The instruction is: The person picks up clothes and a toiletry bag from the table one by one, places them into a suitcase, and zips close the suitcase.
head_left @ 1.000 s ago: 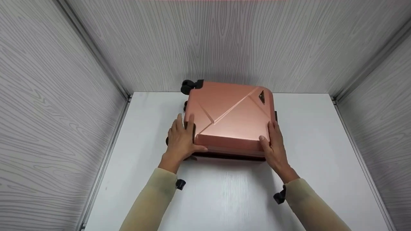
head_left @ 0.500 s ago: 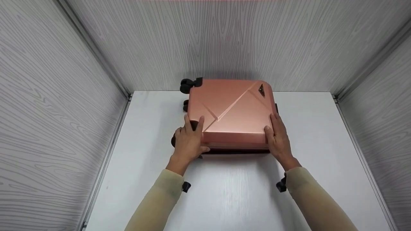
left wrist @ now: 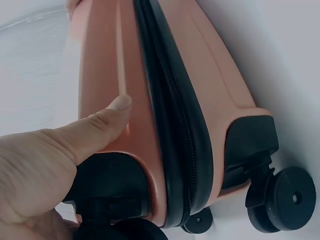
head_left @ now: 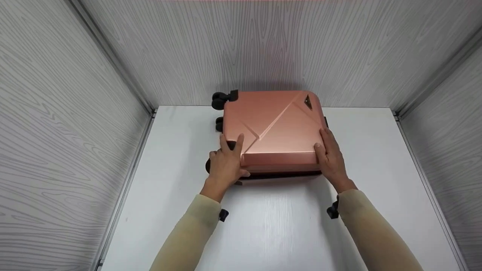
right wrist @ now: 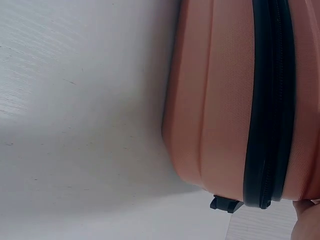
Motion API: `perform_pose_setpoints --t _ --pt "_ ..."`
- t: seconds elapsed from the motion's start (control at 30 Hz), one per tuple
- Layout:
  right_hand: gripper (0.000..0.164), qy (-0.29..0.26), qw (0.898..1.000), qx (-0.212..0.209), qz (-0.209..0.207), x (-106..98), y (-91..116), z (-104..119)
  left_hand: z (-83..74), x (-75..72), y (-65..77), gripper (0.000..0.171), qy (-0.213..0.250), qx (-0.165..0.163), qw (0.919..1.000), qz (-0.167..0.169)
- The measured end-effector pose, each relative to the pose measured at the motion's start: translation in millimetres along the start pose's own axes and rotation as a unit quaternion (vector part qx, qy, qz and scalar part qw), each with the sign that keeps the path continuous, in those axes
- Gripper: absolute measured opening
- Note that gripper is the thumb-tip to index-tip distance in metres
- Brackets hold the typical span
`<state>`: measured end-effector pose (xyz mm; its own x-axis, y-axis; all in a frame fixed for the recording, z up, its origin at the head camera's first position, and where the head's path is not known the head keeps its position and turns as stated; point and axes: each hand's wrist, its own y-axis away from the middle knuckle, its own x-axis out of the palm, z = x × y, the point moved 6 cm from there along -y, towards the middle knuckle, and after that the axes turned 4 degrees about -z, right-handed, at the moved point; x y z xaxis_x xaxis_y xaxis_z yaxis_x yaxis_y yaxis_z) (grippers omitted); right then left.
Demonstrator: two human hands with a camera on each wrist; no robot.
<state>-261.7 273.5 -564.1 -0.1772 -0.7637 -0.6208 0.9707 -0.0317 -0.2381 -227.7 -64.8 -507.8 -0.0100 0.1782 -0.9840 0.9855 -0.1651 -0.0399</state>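
Observation:
A rose-pink hard-shell suitcase point(head_left: 278, 124) lies flat, wheels to the left, zipped side toward me. My left hand point(head_left: 226, 163) is at its near left corner, two fingers extended onto the top edge; in the left wrist view the thumb point(left wrist: 102, 122) presses straight along the shell beside a black wheel housing point(left wrist: 110, 185). My right hand point(head_left: 332, 160) lies against the near right corner, fingers straight along the side, thumb on the edge. A black zipper band point(right wrist: 270, 100) runs around the case in the right wrist view, where only a bit of that hand point(right wrist: 306, 225) shows.
The case lies on a white tabletop point(head_left: 278, 226), close to the grey wood-grain back panel point(head_left: 263, 45). Similar panels stand at the left point(head_left: 56, 131) and right point(head_left: 448, 124). Black wheels point(head_left: 219, 101) stick out from the case's left end.
The suitcase has slid slightly right and toward the back panel, and its near edge has turned to lie straighter. Both hands have moved along with it, staying on the corners.

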Motion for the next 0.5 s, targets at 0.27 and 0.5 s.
perform_pose_setpoints --t 0.27,0.5 --pt "0.060 -0.017 1.000 0.013 -0.016 1.8 1.3 0.9 1.4 -0.6 -9.8 0.139 0.013 -0.025 0.9994 0.022" --pt "0.058 -0.028 0.998 0.023 -0.045 3.4 1.5 -1.6 -0.3 2.0 -11.5 0.139 0.006 -0.027 0.9994 0.019"
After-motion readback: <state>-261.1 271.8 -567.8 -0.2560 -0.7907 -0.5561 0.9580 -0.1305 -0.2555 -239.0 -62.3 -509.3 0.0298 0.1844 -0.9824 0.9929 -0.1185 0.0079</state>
